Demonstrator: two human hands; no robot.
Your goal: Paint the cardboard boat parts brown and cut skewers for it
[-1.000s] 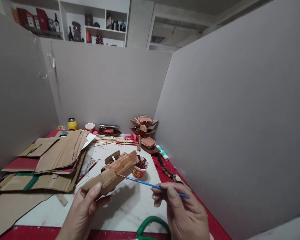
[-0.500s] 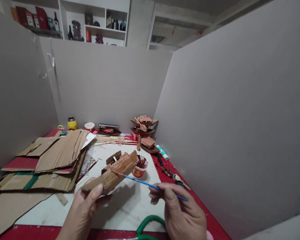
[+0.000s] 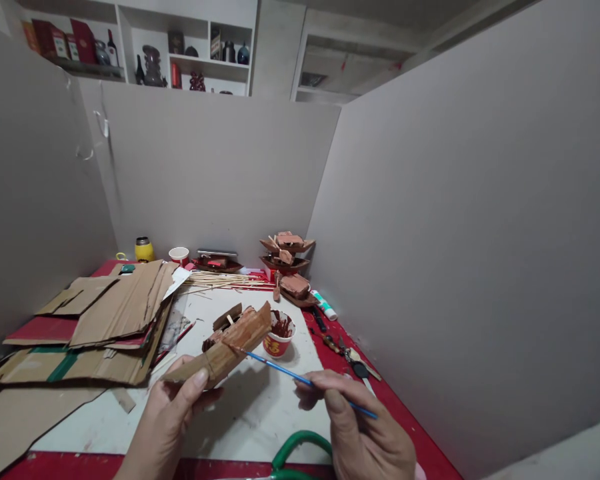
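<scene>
My left hand (image 3: pixel 183 400) grips the near end of a brown model boat (image 3: pixel 225 353), which is tilted with its far end up to the right. Reddish-brown colour covers part of its side. Between the thumb and fingers of my right hand (image 3: pixel 353 417) is a thin blue paintbrush (image 3: pixel 283 369), its tip touching the boat's side. Just behind the boat stands a red and white paper cup (image 3: pixel 279 343) smeared inside with dark brown paint. The boat's underside and my left fingers beneath it are partly hidden.
Torn cardboard sheets (image 3: pixel 115 307) pile up on the left. Green-handled scissors (image 3: pixel 300 450) lie at the front edge. Several model boats (image 3: pixel 287 260), thin wooden sticks (image 3: pixel 225 280) and a yellow jar (image 3: pixel 143 250) stand at the back. Keys (image 3: pixel 357 363) and a tube (image 3: pixel 325 305) lie along the right partition.
The brush tip stays on the boat's side, while my right hand and the brush's rear end have dropped slightly. The boat has barely shifted in my left hand.
</scene>
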